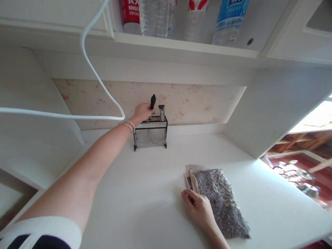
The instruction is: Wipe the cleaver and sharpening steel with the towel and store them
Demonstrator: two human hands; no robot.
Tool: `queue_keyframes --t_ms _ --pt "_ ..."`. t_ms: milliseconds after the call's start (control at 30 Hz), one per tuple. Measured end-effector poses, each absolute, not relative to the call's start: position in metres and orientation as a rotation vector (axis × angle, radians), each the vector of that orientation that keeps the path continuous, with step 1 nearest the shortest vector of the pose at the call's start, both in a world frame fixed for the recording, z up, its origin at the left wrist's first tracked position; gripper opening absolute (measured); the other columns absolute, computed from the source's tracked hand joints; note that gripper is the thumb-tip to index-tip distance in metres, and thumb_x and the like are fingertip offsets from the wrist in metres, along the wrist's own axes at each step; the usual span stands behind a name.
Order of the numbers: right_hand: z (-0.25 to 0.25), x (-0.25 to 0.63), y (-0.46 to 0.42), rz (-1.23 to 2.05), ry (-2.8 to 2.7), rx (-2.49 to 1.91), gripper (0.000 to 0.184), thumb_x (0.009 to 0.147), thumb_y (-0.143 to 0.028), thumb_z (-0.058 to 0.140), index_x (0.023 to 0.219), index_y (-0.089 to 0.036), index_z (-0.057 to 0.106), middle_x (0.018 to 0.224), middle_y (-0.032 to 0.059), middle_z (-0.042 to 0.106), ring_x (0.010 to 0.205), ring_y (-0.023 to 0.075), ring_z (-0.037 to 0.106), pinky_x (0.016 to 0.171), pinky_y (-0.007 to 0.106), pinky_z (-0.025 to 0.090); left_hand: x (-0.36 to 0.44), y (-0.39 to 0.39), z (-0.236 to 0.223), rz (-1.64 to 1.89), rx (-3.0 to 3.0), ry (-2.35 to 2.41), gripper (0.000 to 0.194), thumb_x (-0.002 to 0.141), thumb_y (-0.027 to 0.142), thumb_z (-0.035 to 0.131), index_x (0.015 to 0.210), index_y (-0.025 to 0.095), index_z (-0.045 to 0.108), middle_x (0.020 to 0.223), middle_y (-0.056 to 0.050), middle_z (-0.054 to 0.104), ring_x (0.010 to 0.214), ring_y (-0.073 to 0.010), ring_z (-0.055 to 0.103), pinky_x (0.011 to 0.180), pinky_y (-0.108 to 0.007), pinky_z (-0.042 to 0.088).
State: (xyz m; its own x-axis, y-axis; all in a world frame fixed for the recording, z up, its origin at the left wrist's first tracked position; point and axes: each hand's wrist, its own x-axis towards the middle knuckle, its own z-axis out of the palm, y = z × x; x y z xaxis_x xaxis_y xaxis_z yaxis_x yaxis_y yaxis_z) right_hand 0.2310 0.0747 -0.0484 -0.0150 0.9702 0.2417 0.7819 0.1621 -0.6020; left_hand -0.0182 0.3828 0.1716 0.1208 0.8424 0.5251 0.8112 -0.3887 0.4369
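Observation:
My left hand (143, 112) reaches to the back of the counter, its fingers closed round the lower part of a tool with a black handle (153, 100). The tool stands upright in a knife holder (150, 137) with clear sides and a black frame; its lower part is hidden, so its exact kind does not show. A second handle, mottled grey and black (162, 112), sticks up from the holder's right side. My right hand (199, 208) rests with curled fingers at the left edge of a folded grey-brown cloth (220, 200); nothing shows in it.
A white cable (95, 71) hangs across the upper left, in front of the cabinets. Overhead, an open shelf (186, 45) holds several plastic bottles (230, 20). White side panels (272, 103) flank the white counter (129, 200), with flowered wallpaper (197, 103) behind.

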Motion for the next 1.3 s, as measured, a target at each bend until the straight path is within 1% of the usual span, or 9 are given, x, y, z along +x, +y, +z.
queue_keyframes --t_ms 100,267,700,767,867,967,1067,1133,1300 --pt "-0.048 0.231 0.075 0.403 -1.820 -1.660 0.037 0.092 -0.046 0.043 0.077 -0.023 0.068 0.053 -0.0022 0.057 0.047 0.0114 0.052 0.050 0.021 0.033 -0.022 0.383 0.151 1.082 2.320 1.752 0.021 0.074 0.037 0.065 0.079 0.018 0.072 0.079 -0.005 0.072 0.075 -0.0224 0.064 0.066 -0.029 0.044" --pt "-0.047 0.230 0.076 0.398 -1.783 -1.660 0.037 0.091 -0.045 0.044 0.076 -0.022 0.069 0.052 -0.0014 0.058 0.047 0.0117 0.052 0.050 0.020 0.034 -0.033 0.387 0.142 0.990 2.367 1.767 0.024 0.071 0.041 0.067 0.072 0.018 0.071 0.076 -0.006 0.071 0.073 -0.0223 0.063 0.066 -0.030 0.043" --pt "-0.046 0.230 0.077 0.388 -1.789 -1.645 0.037 0.091 -0.045 0.044 0.078 -0.021 0.070 0.055 -0.0010 0.060 0.048 0.0110 0.053 0.051 0.019 0.035 -0.035 0.394 0.135 0.999 2.354 1.706 0.026 0.071 0.043 0.067 0.075 0.018 0.070 0.079 -0.008 0.071 0.075 -0.0236 0.064 0.069 -0.032 0.044" --pt "-0.046 0.230 0.077 0.389 -1.789 -1.644 0.037 0.091 -0.045 0.045 0.078 -0.021 0.070 0.055 -0.0010 0.060 0.048 0.0110 0.053 0.051 0.019 0.035 -0.035 0.390 0.136 1.019 2.340 1.678 0.028 0.069 0.044 0.069 0.078 0.017 0.070 0.083 -0.008 0.071 0.079 -0.0243 0.064 0.073 -0.032 0.045" --pt "-0.047 0.230 0.076 0.394 -1.785 -1.649 0.038 0.091 -0.046 0.045 0.077 -0.021 0.070 0.054 -0.0014 0.058 0.048 0.0111 0.053 0.051 0.019 0.035 -0.041 0.382 0.140 1.097 2.321 1.651 0.041 0.067 0.049 0.070 0.092 0.016 0.068 0.095 -0.009 0.069 0.089 -0.0249 0.063 0.081 -0.033 0.045" --pt "-0.048 0.231 0.075 0.397 -1.796 -1.657 0.037 0.091 -0.046 0.044 0.079 -0.022 0.070 0.055 -0.0014 0.060 0.049 0.0115 0.054 0.052 0.020 0.035 -0.058 0.374 0.143 1.313 2.239 1.682 0.042 0.074 0.048 0.064 0.101 0.015 0.063 0.105 -0.010 0.064 0.099 -0.0244 0.059 0.092 -0.035 0.042" --pt "-0.049 0.231 0.076 0.391 -1.825 -1.669 0.036 0.092 -0.046 0.044 0.081 -0.023 0.069 0.058 -0.0010 0.062 0.051 0.0122 0.056 0.053 0.020 0.036 -0.081 0.367 0.137 1.595 1.864 1.744 0.030 0.078 0.042 0.061 0.096 0.017 0.061 0.111 -0.010 0.058 0.107 -0.0232 0.053 0.100 -0.036 0.038" --pt "-0.049 0.231 0.076 0.385 -1.847 -1.677 0.036 0.092 -0.046 0.044 0.081 -0.024 0.069 0.059 -0.0011 0.062 0.052 0.0126 0.057 0.054 0.020 0.036 -0.093 0.361 0.125 1.619 1.622 1.764 0.030 0.080 0.043 0.059 0.095 0.018 0.060 0.115 -0.010 0.056 0.111 -0.0241 0.051 0.102 -0.038 0.037" --pt "-0.052 0.232 0.077 0.381 -1.863 -1.694 0.035 0.092 -0.046 0.044 0.083 -0.024 0.070 0.059 -0.0013 0.063 0.053 0.0130 0.058 0.055 0.021 0.037 -0.094 0.341 0.077 1.373 1.440 1.682 0.059 0.084 0.068 0.036 0.110 0.020 0.059 0.114 -0.012 0.063 0.101 -0.0270 0.061 0.083 -0.041 0.050"
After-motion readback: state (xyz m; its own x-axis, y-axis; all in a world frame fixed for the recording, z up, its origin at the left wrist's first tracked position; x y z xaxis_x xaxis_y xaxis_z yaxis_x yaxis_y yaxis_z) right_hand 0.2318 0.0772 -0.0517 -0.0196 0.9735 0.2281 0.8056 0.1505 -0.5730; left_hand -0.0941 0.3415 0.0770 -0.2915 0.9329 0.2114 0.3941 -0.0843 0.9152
